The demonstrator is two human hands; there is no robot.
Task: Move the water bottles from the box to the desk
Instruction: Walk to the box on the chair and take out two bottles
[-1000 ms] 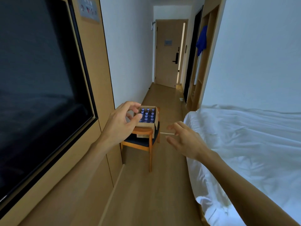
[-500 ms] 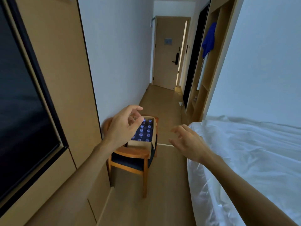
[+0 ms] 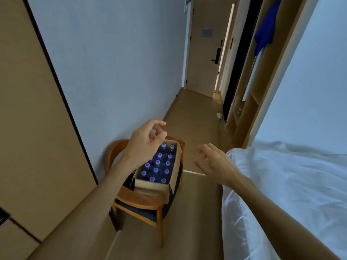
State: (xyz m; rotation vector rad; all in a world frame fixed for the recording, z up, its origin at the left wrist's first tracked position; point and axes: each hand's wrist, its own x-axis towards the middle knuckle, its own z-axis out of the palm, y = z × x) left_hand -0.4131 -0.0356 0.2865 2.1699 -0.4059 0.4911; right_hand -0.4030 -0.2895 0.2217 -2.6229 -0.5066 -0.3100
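An open cardboard box [image 3: 150,186] stands on a wooden chair [image 3: 139,203] against the left wall. Inside it stand several water bottles [image 3: 157,166] with pale blue caps, packed in rows. My left hand [image 3: 146,143] hovers in front of the box's far left part, fingers loosely curled, holding nothing. My right hand [image 3: 214,162] hangs in the air to the right of the box, between it and the bed, fingers relaxed and empty. No desk is in view.
A bed [image 3: 287,184] with white sheets fills the right side. A wood wall panel [image 3: 37,128] lines the left. A narrow wood-floor corridor [image 3: 195,132] runs ahead to a closed door [image 3: 206,45]. An open wardrobe [image 3: 251,102] with a blue garment [image 3: 264,29] stands on the right.
The view has moved forward along the corridor, so the chair and box are nearer and larger. Both hands stay raised and empty, and the dark screen on the left has left the view.
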